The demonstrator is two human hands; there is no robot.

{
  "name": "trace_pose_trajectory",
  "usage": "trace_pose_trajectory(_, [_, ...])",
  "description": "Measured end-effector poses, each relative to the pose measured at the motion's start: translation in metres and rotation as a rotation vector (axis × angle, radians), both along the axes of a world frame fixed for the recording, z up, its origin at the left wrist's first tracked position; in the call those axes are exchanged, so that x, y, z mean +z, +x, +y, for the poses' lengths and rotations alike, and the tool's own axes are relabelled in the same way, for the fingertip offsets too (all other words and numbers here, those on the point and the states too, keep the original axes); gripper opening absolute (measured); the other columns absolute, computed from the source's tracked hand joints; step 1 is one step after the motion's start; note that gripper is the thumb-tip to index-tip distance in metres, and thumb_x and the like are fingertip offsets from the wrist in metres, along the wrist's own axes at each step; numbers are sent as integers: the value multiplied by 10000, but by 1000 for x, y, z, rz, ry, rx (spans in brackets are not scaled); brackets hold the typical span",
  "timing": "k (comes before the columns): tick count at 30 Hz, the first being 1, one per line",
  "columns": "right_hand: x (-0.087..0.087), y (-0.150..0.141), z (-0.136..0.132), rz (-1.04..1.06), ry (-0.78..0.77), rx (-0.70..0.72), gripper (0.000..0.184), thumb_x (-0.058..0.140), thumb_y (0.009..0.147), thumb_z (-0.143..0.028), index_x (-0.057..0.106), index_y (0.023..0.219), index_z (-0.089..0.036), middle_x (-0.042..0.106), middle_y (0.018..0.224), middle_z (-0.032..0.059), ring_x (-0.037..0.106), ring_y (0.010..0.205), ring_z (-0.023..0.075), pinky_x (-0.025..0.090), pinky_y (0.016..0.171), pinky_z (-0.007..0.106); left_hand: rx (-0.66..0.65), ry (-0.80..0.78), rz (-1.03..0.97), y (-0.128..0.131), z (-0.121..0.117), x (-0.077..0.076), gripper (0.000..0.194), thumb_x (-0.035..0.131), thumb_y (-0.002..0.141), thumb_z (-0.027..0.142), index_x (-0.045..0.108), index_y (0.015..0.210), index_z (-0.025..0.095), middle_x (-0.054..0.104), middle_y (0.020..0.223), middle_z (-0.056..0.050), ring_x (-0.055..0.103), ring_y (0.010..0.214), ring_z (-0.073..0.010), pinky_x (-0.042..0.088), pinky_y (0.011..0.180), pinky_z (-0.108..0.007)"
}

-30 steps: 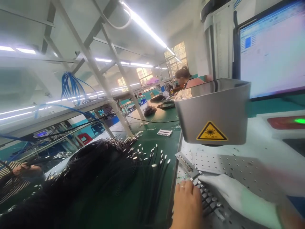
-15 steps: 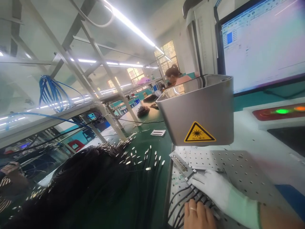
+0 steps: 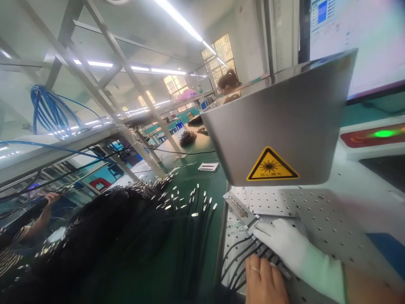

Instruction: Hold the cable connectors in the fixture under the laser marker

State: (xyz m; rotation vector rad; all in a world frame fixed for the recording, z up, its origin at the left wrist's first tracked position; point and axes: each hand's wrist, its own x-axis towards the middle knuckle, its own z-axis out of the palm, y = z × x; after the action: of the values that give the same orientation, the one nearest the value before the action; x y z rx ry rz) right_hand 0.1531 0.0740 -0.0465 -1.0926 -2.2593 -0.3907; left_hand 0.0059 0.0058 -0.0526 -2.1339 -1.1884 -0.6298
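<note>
My left hand (image 3: 265, 280), bare with a ring on one finger, has its fingers curled over several black cables (image 3: 236, 268) at the bottom of the view. Just above it, my right hand (image 3: 283, 240) in a white glove reaches in from the right. Its fingertips are closed at the end of a slotted metal fixture (image 3: 240, 210), where the cable ends line up. The undersides of both hands are hidden. Beneath lies a perforated metal plate (image 3: 322, 230). A grey metal housing (image 3: 278, 126) with a yellow laser warning sticker (image 3: 272, 165) hangs over the plate.
Left of the plate, a big heap of black cables (image 3: 117, 223) with metal-tipped connectors covers the green table (image 3: 190, 169). A small slotted plate (image 3: 208, 167) lies farther back. A monitor (image 3: 363, 46) and control panel (image 3: 376, 134) stand right. A co-worker's arm (image 3: 42, 217) shows at left; another person (image 3: 228, 86) sits behind.
The view has shifted, and the housing appears larger and closer. Both hands keep about the same place at the fixture. At far left, the co-worker's arm has moved up and right.
</note>
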Motion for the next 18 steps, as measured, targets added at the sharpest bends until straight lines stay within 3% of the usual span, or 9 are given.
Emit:
trace_pose_trajectory(5, [3, 5, 4, 70, -119, 87, 452, 384, 820, -4, 654, 1102, -231, 697, 1042, 15, 577, 723, 192, 448, 649, 342, 39, 81, -48, 4, 2, -5, 205, 516, 800, 17, 487, 689, 187, 511, 705, -24, 574, 737, -197, 503, 721, -330])
trace_pose_trajectory(8, [12, 13, 10, 152, -241, 198, 472, 384, 821, -26, 659, 1138, -239, 696, 1118, 2, 655, 931, 162, 524, 814, 292, 42, 148, -118, 9, 8, -10, 240, 467, 793, -5, 459, 648, 185, 477, 664, -22, 539, 683, -181, 477, 661, -308])
trace_pose_trajectory(12, [21, 23, 14, 251, -400, 327, 441, 358, 866, -87, 656, 1165, -214, 686, 1170, 10, 629, 1084, 121, 489, 961, 237, 70, 153, -136, 12, 11, -12, 210, 472, 817, 33, 481, 671, 184, 496, 696, -30, 549, 722, -194, 489, 696, -321])
trace_pose_trajectory(18, [24, 22, 8, 325, -494, 316, 462, 335, 857, -121, 672, 1167, -185, 677, 1181, 64, 621, 1108, 166, 495, 975, 304, 64, 239, -267, 20, 12, -16, 188, 473, 843, 55, 537, 730, 191, 486, 680, -30, 545, 708, -200, 477, 664, -325])
